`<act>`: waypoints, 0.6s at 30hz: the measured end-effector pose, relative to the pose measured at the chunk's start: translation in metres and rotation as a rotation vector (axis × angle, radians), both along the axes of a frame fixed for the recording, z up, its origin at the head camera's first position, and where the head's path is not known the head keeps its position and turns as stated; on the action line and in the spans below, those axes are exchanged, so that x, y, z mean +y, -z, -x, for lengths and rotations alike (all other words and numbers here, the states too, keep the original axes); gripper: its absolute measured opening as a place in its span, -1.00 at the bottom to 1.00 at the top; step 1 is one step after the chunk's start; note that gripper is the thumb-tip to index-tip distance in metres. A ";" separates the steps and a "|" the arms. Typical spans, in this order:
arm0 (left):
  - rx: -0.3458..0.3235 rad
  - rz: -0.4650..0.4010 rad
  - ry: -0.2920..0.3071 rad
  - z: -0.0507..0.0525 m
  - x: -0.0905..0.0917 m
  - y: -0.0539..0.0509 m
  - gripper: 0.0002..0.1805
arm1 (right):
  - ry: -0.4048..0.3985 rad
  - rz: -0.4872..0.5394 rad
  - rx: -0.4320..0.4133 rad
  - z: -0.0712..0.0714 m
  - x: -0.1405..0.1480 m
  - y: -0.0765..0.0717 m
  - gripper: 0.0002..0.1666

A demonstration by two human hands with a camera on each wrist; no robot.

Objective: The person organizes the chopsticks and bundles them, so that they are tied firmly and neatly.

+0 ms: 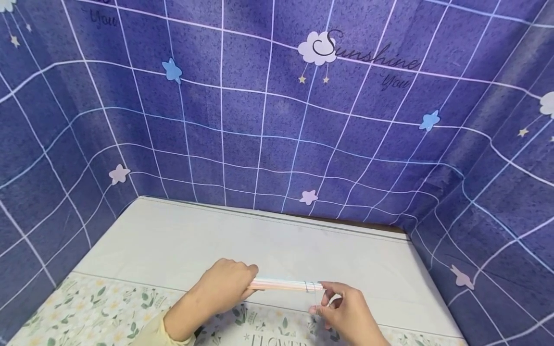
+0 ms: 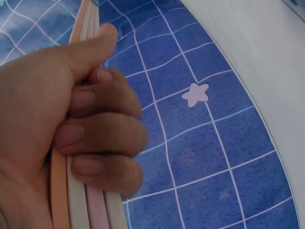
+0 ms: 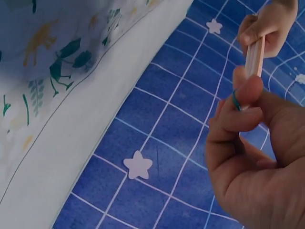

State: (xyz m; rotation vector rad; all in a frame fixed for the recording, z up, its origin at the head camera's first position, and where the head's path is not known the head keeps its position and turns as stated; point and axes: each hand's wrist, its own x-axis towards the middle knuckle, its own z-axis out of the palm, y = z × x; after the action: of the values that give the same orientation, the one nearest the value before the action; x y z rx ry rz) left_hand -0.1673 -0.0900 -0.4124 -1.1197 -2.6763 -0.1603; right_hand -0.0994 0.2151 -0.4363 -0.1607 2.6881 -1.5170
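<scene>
My left hand (image 1: 227, 286) grips a bundle of long, thin pastel sticks (image 1: 283, 284), its fingers curled round them. Orange, cream and pink sticks (image 2: 78, 200) show below that fist in the left wrist view. At the bundle's right end is my right hand (image 1: 348, 307), with thumb and fingers bent. A thin teal elastic band (image 3: 236, 100) loops round that end and stretches down to the right fingers, which hold it. The bundle lies nearly level above the table. Part of the band is hidden behind the right fingers.
Beneath the hands is a table with a white cover (image 1: 207, 235) and a floral-printed front strip (image 1: 108, 302). A purple-blue grid-patterned curtain (image 1: 242, 120) with stars and clouds hangs behind it and at both sides.
</scene>
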 end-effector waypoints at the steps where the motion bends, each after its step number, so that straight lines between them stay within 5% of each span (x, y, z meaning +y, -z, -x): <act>1: -0.019 -0.001 0.011 0.000 -0.001 0.000 -0.62 | -0.012 0.003 -0.009 0.001 0.001 0.000 -0.21; 7: -0.039 0.004 0.067 -0.002 0.000 0.002 -0.67 | -0.059 -0.071 0.069 0.002 0.004 -0.003 -0.10; 13: 0.064 0.084 0.068 -0.007 0.007 0.008 -0.73 | -0.050 -0.342 0.168 -0.003 -0.005 -0.006 -0.05; 18: 0.081 0.125 0.058 -0.008 0.011 0.009 -0.79 | 0.020 -0.495 0.215 -0.007 -0.016 -0.007 -0.03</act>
State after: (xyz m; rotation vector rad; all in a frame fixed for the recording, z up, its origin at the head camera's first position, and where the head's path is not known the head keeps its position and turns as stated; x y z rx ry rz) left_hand -0.1588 -0.0793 -0.4213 -1.2133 -2.6148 0.0422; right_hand -0.0920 0.1996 -0.4296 -0.2848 3.1404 -0.8341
